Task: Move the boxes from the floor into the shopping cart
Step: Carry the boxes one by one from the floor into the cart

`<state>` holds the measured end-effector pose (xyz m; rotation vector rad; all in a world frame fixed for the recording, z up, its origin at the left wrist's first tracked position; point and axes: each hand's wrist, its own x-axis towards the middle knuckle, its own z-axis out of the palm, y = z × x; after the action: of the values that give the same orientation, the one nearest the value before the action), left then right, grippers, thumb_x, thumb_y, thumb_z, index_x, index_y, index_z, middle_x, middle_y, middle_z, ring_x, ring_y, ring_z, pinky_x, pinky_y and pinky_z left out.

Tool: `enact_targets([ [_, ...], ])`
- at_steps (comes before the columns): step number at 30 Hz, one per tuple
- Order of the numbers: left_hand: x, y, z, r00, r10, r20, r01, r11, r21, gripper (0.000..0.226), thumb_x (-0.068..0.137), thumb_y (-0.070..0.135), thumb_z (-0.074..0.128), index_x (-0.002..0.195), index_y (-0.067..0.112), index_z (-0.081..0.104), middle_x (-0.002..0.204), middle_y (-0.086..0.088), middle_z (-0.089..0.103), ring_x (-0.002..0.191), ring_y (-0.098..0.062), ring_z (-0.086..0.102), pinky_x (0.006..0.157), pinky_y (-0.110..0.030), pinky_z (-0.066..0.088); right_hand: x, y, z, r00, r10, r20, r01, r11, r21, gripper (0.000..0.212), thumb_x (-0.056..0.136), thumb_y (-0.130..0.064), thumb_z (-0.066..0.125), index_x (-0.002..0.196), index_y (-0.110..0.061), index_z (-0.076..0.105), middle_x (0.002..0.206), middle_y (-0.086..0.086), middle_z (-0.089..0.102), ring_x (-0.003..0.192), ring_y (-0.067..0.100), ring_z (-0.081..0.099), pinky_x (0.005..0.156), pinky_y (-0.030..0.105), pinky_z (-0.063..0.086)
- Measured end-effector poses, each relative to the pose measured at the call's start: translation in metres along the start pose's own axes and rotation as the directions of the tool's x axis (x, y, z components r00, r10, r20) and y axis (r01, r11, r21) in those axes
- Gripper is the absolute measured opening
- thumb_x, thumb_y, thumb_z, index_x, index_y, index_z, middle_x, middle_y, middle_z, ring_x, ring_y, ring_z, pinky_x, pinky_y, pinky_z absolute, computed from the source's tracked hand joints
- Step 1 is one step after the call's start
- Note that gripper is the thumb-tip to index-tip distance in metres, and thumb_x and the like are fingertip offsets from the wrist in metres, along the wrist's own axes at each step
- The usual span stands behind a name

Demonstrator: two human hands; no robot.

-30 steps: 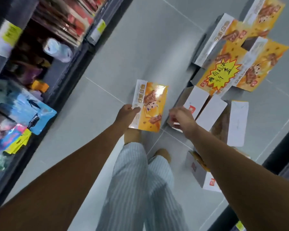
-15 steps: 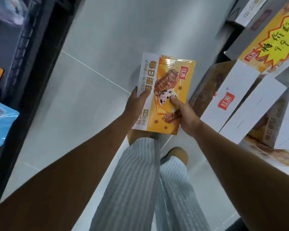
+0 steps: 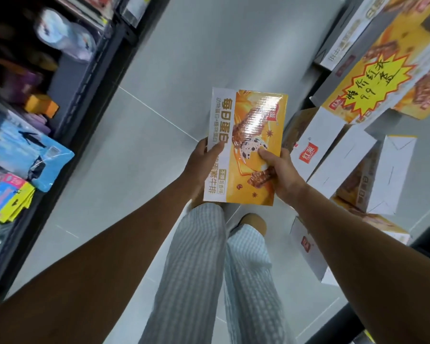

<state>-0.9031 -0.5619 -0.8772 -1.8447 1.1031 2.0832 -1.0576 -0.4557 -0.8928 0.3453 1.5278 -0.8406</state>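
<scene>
My forearms are bare to the frame edge, no sleeves, watch or rings on my left hand [image 3: 201, 163] or right hand [image 3: 280, 170]. Loose trousers [image 3: 196, 269], pale blue-grey with fine white stripes. Tan shoes [image 3: 255, 220] below the cuffs.

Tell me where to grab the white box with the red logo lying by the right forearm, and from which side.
Take the white box by its two long edges, coming from above. It lies flat on the floor with its broad white face up, so only the narrow sides offer a grip. Both hands are busy: the left hand and right hand hold the yellow box, which probably has to go first.
</scene>
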Motion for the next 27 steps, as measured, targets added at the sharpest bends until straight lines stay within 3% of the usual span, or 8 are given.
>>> enact_targets([
  [3,-0.039,0.007,0.003,0.999,0.022,-0.023,-0.022,0.999,-0.034,0.034,0.098,0.032,0.047,0.13,0.019,0.047,0.105,-0.002,0.066,0.079,-0.012,0.066,0.053,-0.015,0.053,-0.038,-0.016,-0.001,0.998,-0.026,0.057,0.028,0.999,-0.035,0.047,0.092,-0.024,0.064,0.129,-0.018,0.035,0.118,0.009,0.063,0.098,0.025,0.067,0.089,0.048,0.055],
  [8,-0.12,0.008,0.005,0.994,0.068,-0.082,-0.078,0.989,-0.123,0.038,0.098,0.033,0.049,0.132,0.018,0.046,0.114,-0.006,0.065,0.081,-0.013,0.067,0.056,-0.019,0.055,-0.107,-0.028,-0.002,0.993,-0.045,0.109,0.055,0.994,-0.097,0.037,0.089,-0.023,0.068,0.112,-0.021,0.039,0.101,0.008,0.069,0.084,0.026,0.072,0.082,0.05,0.057],
  [11,-0.177,0.007,0.01,0.986,0.087,-0.146,-0.113,0.976,-0.184,0.034,0.099,0.028,0.047,0.131,0.018,0.047,0.108,-0.001,0.065,0.08,-0.009,0.064,0.062,-0.019,0.054,-0.156,-0.033,0.001,0.986,-0.098,0.131,0.119,0.98,-0.159,0.038,0.09,-0.027,0.067,0.114,-0.019,0.038,0.09,0.005,0.068,0.063,0.017,0.071,0.064,0.036,0.059],
  [16,-0.276,0.002,0.011,0.973,0.085,-0.215,-0.135,0.963,-0.232,0.038,0.1,0.038,0.042,0.136,0.029,0.044,0.112,0.003,0.063,0.085,-0.007,0.061,0.07,-0.022,0.048,-0.248,-0.042,0.016,0.977,-0.198,0.082,0.214,0.879,-0.427,0.048,0.086,-0.053,0.064,0.114,-0.017,0.048,0.098,0.004,0.069,0.076,0.017,0.07,0.065,0.032,0.056],
  [20,-0.344,-0.018,0.001,0.964,0.061,-0.26,-0.151,0.927,-0.342,0.042,0.1,0.043,0.038,0.14,0.031,0.041,0.124,0.001,0.062,0.093,-0.01,0.06,0.064,-0.019,0.04,-0.31,-0.036,0.031,0.967,-0.216,0.136,0.255,0.802,-0.54,0.048,0.086,-0.052,0.064,0.113,-0.017,0.048,0.094,0.0,0.064,0.079,0.016,0.066,0.062,0.03,0.051],
  [23,-0.388,-0.041,-0.009,0.957,-0.024,-0.288,-0.128,0.858,-0.498,0.076,0.089,0.058,0.049,0.151,0.024,0.02,0.139,0.0,0.053,0.115,-0.019,0.058,0.086,-0.028,0.044,-0.346,-0.02,0.049,0.963,-0.183,0.197,0.266,0.763,-0.589,0.052,0.084,-0.055,0.065,0.116,-0.017,0.049,0.106,0.004,0.065,0.092,0.022,0.067,0.08,0.04,0.056],
  [25,-0.411,-0.064,-0.018,0.967,-0.078,-0.241,-0.08,0.809,-0.582,0.112,0.06,0.082,0.06,0.15,0.027,0.021,0.142,0.0,0.051,0.125,-0.023,0.053,0.108,-0.046,0.034,-0.371,-0.006,0.065,0.962,-0.149,0.227,0.263,0.721,-0.641,0.062,0.08,-0.061,0.065,0.121,-0.018,0.05,0.114,0.007,0.065,0.1,0.027,0.067,0.09,0.046,0.055],
  [27,-0.428,-0.104,-0.034,0.969,-0.082,-0.235,-0.089,0.767,-0.635,0.13,0.037,0.089,0.064,0.147,0.029,0.029,0.137,0.001,0.056,0.123,-0.024,0.055,0.108,-0.054,0.033,-0.403,0.016,0.087,0.95,-0.119,0.29,0.294,0.661,-0.691,0.074,0.067,-0.072,0.068,0.12,-0.023,0.051,0.117,0.006,0.065,0.102,0.027,0.067,0.092,0.048,0.054],
])
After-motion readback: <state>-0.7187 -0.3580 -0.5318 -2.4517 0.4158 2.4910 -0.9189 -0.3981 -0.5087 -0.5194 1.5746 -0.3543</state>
